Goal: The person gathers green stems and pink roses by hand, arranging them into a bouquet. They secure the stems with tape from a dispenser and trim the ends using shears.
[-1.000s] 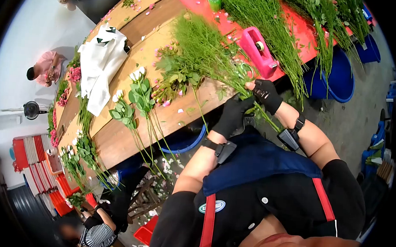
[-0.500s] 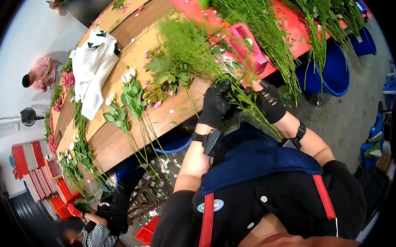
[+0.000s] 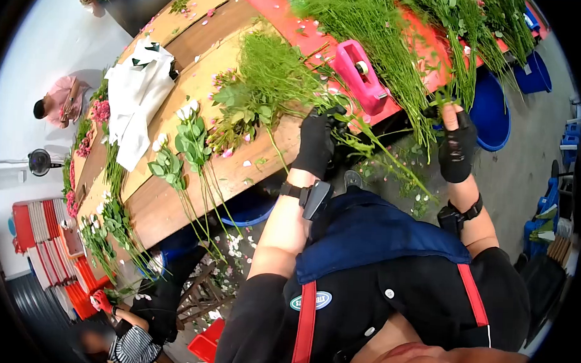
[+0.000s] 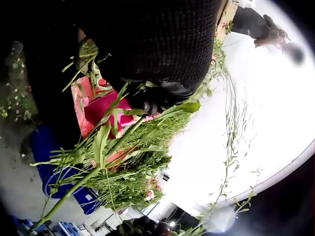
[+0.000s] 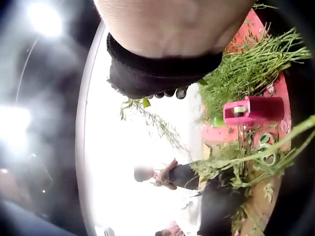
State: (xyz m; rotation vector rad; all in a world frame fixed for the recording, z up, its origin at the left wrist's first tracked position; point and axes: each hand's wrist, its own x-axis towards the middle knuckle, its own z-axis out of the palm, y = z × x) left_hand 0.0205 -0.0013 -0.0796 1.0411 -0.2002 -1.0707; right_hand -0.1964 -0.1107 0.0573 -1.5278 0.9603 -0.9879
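Left hand (image 3: 315, 143), black glove, fingers curled round stems of green bouquet (image 3: 269, 83); bunch lies across wooden table edge (image 3: 173, 202), stems trailing past hand. Right hand (image 3: 457, 145), fingerless glove, pinches sprig from long greenery heap (image 3: 381, 36) on red tabletop. Pink tape dispenser (image 3: 360, 76) between both hands. White roses (image 3: 192, 141) and white paper (image 3: 135, 93) further left. Blue bucket (image 3: 491, 109) beside right hand.

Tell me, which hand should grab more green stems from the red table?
Probably the right hand. It is already up at the green stems on the red table, while the left hand grips the bunch.
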